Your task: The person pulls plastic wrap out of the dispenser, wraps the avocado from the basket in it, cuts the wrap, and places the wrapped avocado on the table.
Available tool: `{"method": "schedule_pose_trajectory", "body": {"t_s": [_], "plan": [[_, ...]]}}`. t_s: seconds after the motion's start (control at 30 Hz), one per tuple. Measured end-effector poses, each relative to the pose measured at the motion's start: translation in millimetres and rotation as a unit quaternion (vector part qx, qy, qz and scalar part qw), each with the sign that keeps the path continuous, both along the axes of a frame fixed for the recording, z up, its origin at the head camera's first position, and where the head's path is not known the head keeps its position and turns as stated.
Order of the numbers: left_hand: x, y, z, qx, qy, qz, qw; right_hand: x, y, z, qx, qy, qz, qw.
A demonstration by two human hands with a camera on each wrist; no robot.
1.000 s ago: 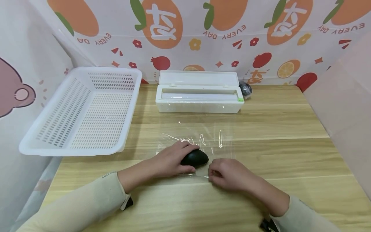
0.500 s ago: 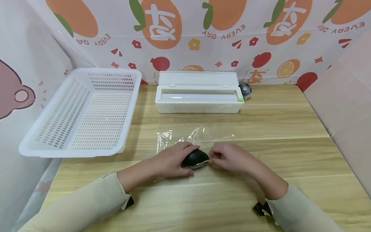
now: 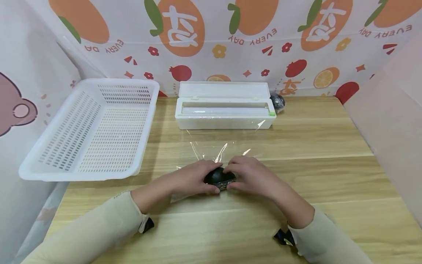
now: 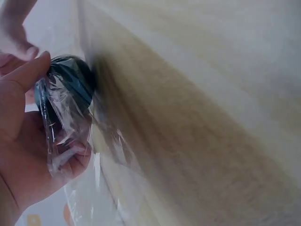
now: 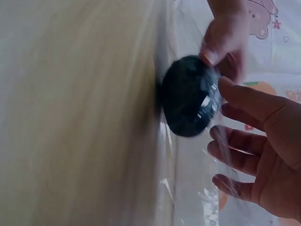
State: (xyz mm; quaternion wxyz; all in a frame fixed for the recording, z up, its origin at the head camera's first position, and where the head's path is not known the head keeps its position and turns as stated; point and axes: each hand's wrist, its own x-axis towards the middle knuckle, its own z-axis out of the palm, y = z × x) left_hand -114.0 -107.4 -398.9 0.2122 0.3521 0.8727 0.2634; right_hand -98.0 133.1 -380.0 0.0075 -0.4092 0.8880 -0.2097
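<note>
A dark oval object (image 3: 218, 176) lies on the wooden table (image 3: 296, 139), partly covered by clear cling film (image 3: 215, 150). My left hand (image 3: 192, 179) grips its left end, thumb on one side and fingers curled under. In the left wrist view the film (image 4: 66, 117) is crumpled over the dark object (image 4: 70, 77) and my fingers (image 4: 70, 162). My right hand (image 3: 245, 174) meets it from the right and holds the film's edge over the top of the object. In the right wrist view its thumb (image 5: 251, 101) touches the film on the dark object (image 5: 188, 96), with the other fingers (image 5: 235, 150) loosely spread behind the film.
An open white cling-film dispenser (image 3: 225, 110) stands behind the hands, with a film-wrapped dark ball (image 3: 278, 101) at its right end. An empty white perforated basket (image 3: 95, 128) hangs over the table's left edge. Printed walls close in the back and sides.
My right hand has lifted the near edge of the film from the table and carried it left, over the dark object. The left hand has kept its grip.
</note>
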Motion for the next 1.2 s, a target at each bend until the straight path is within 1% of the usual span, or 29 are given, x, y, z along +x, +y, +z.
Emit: {"method": "schedule_pose_trajectory", "body": {"t_s": [0.1,0.2,0.3,0.37,0.43,0.5,0.57,0.63,0.7,0.77,0.83,0.93,1.03,1.13,1.2], "plan": [[-5.1,0,0.1,0.015,-0.017,-0.003,0.9997,0.0,-7,-2.8,-0.005,0.004,-0.006,1.000],[-7.7,-1,-0.3,0.020,-0.032,0.003,0.9993,-0.9,-10,-4.0,-0.012,-0.015,-0.019,1.000],[-8.1,-1,1.2,0.025,-0.036,0.006,0.9990,-1.8,-12,-4.8,-0.018,-0.038,-0.030,0.999],[-7.4,-1,4.0,0.035,-0.024,0.008,0.9991,-2.5,-12,-5.7,-0.022,-0.044,-0.033,0.998],[-4.8,-1,10.1,0.034,0.005,0.019,0.9992,-3.1,-12,-6.9,-0.026,-0.045,-0.036,0.998],[-0.8,0,18.3,0.038,0.046,0.031,0.9977,-3.7,-12,-7.9,-0.026,-0.046,-0.041,0.998],[4.6,1,26.3,0.038,0.091,0.050,0.9938,-4.6,-11,-8.7,-0.025,-0.052,-0.050,0.997],[9.7,3,31.8,0.042,0.137,0.054,0.9882,-5.9,-10,-8.8,-0.023,-0.064,-0.061,0.996],[14.0,4,32.7,0.043,0.174,0.050,0.9826,-7.6,-9,-8.8,-0.022,-0.079,-0.071,0.994],[17.0,5,29.6,0.032,0.205,0.036,0.9777,-9.2,-8,-8.1,-0.024,-0.093,-0.076,0.992],[19.0,6,25.0,0.019,0.220,0.023,0.9751,-10.5,-8,-7.7,-0.028,-0.107,-0.080,0.991],[19.4,6,17.9,0.005,0.218,0.019,0.9758,-11.9,-8,-7.4,-0.027,-0.122,-0.082,0.989],[16.2,7,14.1,0.011,0.195,0.027,0.9804,-12.5,-8,-7.9,-0.025,-0.132,-0.083,0.987],[10.1,6,13.5,0.017,0.159,0.040,0.9863,-11.9,-8,-7.6,-0.023,-0.126,-0.085,0.988],[5.2,5,14.2,0.017,0.127,0.049,0.9906,-10.5,-8,-6.2,-0.027,-0.103,-0.082,0.991]]}}
